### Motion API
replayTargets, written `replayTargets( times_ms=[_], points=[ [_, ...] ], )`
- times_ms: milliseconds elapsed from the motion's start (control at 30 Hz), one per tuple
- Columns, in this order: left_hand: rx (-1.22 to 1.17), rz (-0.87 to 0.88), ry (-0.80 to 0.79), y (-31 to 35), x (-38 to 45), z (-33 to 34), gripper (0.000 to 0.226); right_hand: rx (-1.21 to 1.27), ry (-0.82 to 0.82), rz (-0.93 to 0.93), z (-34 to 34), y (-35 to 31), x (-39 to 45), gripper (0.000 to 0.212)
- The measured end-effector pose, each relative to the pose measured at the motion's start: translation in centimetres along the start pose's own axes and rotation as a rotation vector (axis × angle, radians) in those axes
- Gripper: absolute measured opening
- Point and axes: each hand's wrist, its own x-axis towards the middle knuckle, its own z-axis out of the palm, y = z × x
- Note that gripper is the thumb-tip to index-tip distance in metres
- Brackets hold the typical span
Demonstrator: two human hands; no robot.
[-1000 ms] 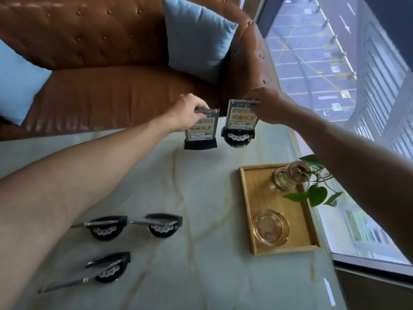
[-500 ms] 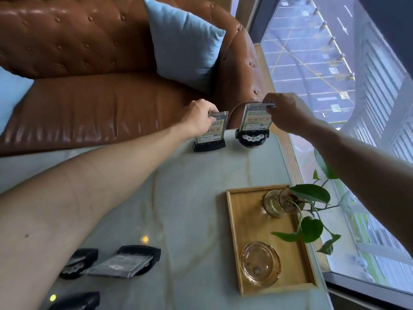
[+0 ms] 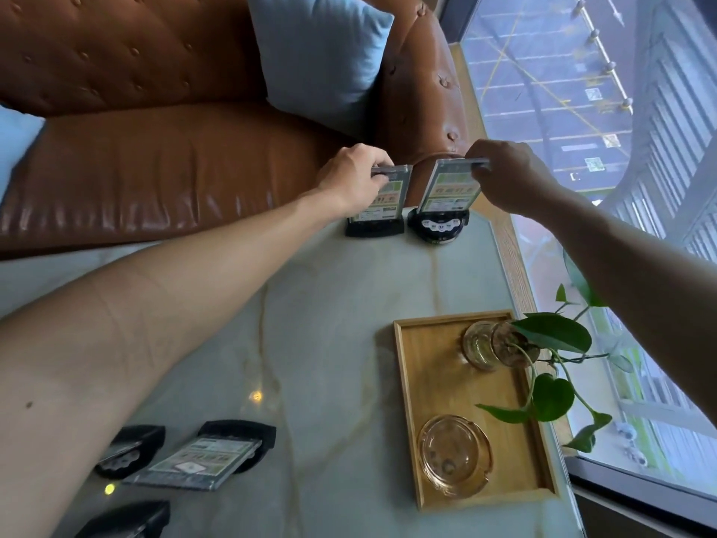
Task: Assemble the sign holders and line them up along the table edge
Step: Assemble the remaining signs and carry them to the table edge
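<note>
Two assembled sign holders stand upright side by side at the far edge of the marble table (image 3: 333, 343). My left hand (image 3: 355, 176) pinches the top of the left sign holder (image 3: 378, 211), whose black base rests on the table. My right hand (image 3: 504, 172) grips the top edge of the right sign holder (image 3: 446, 200), whose round black base with white buttons touches the table. Near me on the left lie three more: one sign holder lying flat (image 3: 209, 456), a black base (image 3: 128, 450) partly behind my forearm, and another base (image 3: 128, 520) at the bottom edge.
A wooden tray (image 3: 438, 386) at the right holds a glass vase with a leafy plant (image 3: 492, 343) and a glass ashtray (image 3: 454, 456). A brown leather sofa (image 3: 155, 168) with blue cushions lies beyond the far edge. A window runs along the right side.
Both hands have carried the two upright holders farther away and set their bases down at the far table edge. My view has shifted forward, so the flat holders sit lower in frame.
</note>
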Motion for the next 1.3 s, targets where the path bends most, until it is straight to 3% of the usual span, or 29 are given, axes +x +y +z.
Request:
replayTargets(
  times_ms=[133,300,433,567,833,1100,1200,1300],
  points=[
    [0.002,0.013,-0.036,-0.2,-0.3,-0.7,0.030,-0.027,-0.046,0.011,-0.3,-0.4,-0.4,0.037],
    [0.002,-0.018,0.047,-1.5,-2.7,-3.1,0.053,-0.062,0.013,0.006,-1.9,-2.8,-2.1,0.050],
    [-0.014,-0.095,0.059,-4.1,-7.1,-6.0,0.053,-0.056,0.110,-0.036,-3.5,-6.5,-3.6,0.050],
    [-0.033,-0.160,-0.067,-7.4,-13.5,-8.6,0.044,0.000,0.181,-0.100,-3.2,-12.4,-6.4,0.047],
    [-0.062,-0.214,-0.202,-14.5,-26.6,-12.3,0.047,0.089,0.018,-0.263,2.9,-24.5,-15.5,0.051],
    [-0.151,-0.252,-0.186,-19.3,-36.1,-13.8,0.053,0.164,-0.136,-0.259,9.4,-32.3,-25.0,0.051],
    [-0.138,-0.270,-0.253,-20.7,-38.3,-13.9,0.066,0.184,-0.208,-0.279,11.2,-33.9,-27.7,0.054],
    [-0.052,-0.323,-0.427,-22.2,-39.8,-14.4,0.079,0.122,-0.422,-0.299,12.3,-34.7,-29.4,0.060]
  ],
)
